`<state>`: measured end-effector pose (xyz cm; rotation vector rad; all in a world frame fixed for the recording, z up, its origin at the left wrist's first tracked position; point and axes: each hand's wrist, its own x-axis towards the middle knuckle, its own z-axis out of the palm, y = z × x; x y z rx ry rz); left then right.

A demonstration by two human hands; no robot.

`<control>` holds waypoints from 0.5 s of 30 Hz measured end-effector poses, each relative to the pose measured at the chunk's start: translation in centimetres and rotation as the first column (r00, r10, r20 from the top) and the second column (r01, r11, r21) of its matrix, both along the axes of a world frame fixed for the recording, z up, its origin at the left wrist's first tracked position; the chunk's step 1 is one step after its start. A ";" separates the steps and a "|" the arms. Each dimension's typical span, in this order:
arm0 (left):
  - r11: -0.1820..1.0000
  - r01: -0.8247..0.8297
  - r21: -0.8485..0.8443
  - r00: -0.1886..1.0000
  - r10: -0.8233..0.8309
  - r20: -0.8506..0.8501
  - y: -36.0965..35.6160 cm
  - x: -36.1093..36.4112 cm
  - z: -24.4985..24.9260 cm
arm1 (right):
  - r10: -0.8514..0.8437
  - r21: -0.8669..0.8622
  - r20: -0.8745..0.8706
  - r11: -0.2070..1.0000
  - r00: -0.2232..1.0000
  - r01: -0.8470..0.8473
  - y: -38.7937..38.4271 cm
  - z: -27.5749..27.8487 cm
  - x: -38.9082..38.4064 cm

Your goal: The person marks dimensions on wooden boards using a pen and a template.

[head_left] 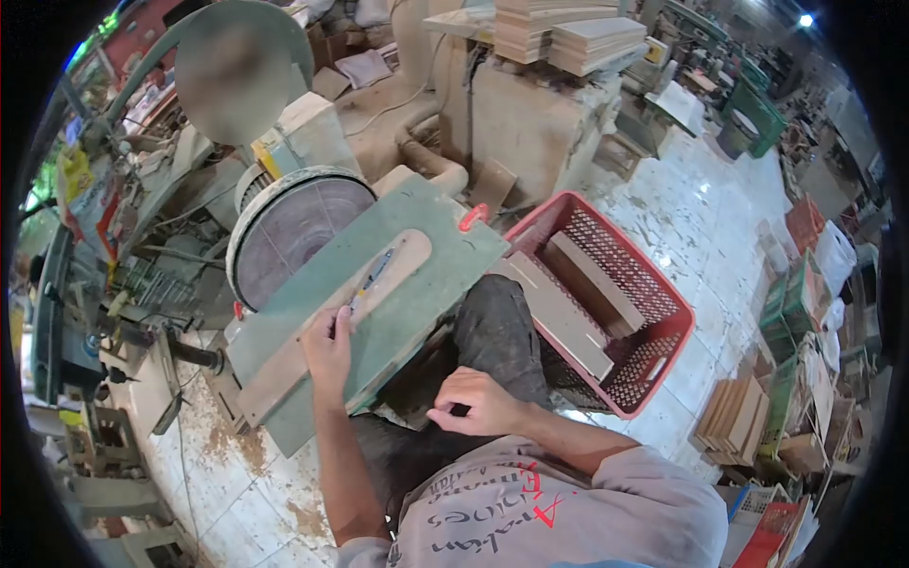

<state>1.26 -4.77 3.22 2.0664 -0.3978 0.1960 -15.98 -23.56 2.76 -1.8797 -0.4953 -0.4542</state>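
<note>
A long wooden board [393, 270] with a rounded end lies across the green work table [464, 241] of a disc sander. My left hand [327, 348] is curled over the board's width, its thumb and fingers at the two edges. Just beyond the thumb, a slim pen-like tool [372, 277] rests on the board. My right hand [476, 402] is in a loose fist above my lap, apart from the table, with nothing visible in it. The round sanding disc [301, 232] stands upright behind the table's far edge.
Close to my right knee, a red plastic basket [674, 331] holds several flat boards [592, 284]. Stacked boards [592, 43] sit on a dusty block at the back. More wood pieces [734, 417] stand on the floor at right. A tool frame [156, 364] is at left.
</note>
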 end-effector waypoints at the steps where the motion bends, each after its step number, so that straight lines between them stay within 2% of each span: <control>1: 1.000 0.009 0.013 1.000 -0.010 0.013 -0.3 -0.3 0.5 | -0.020 0.001 -0.027 1.000 0.999 0.020 -0.6 -0.3 0.2; 3: 0.999 0.011 0.031 0.998 -0.013 0.056 -0.4 -0.5 0.7 | -0.070 0.001 -0.035 0.998 0.997 0.070 -2.0 -1.3 0.8; 5: 0.998 -0.017 0.064 1.000 0.017 -0.005 -0.4 -0.4 0.6 | -0.128 0.021 -0.016 0.991 0.992 0.129 -3.9 -2.5 1.5; 7: 0.999 -0.006 0.049 1.000 0.006 -0.001 -0.4 -0.5 0.5 | -0.278 0.043 0.014 0.960 0.960 0.277 -5.5 -3.1 2.1; 9: 1.000 0.002 0.019 1.000 -0.001 -0.021 -0.4 -0.4 0.4 | -0.402 0.095 -0.027 0.910 0.915 0.402 -7.3 -3.9 2.4; 10: 1.000 -0.020 0.019 0.999 0.021 -0.044 -0.2 -0.4 -0.1 | -0.468 0.117 -0.071 0.873 0.881 0.473 -8.2 -4.7 2.4; 11: 0.998 -0.058 -0.031 0.998 0.058 0.019 -0.4 -0.3 -1.1 | -0.528 0.110 -0.111 0.835 0.842 0.539 -8.9 -5.0 2.5; 12: 0.996 -0.052 0.074 0.999 0.053 -0.011 -0.7 -0.7 0.5 | -0.557 0.107 -0.178 0.809 0.812 0.578 -9.8 -6.6 2.3; 13: 0.993 -0.067 0.095 0.998 0.067 0.004 -0.9 -0.7 0.6 | -0.572 0.120 -0.351 0.758 0.742 0.641 -10.6 -8.5 1.7; 14: 0.982 -0.093 0.166 0.995 0.098 -0.027 -0.9 -0.7 0.5 | -0.577 0.087 -0.347 0.765 0.739 0.638 -11.6 -9.2 1.8; 15: 0.991 -0.055 0.126 0.998 0.050 0.050 -0.9 -0.7 0.3 | -0.571 0.086 -0.425 0.747 0.702 0.660 -12.1 -9.8 1.6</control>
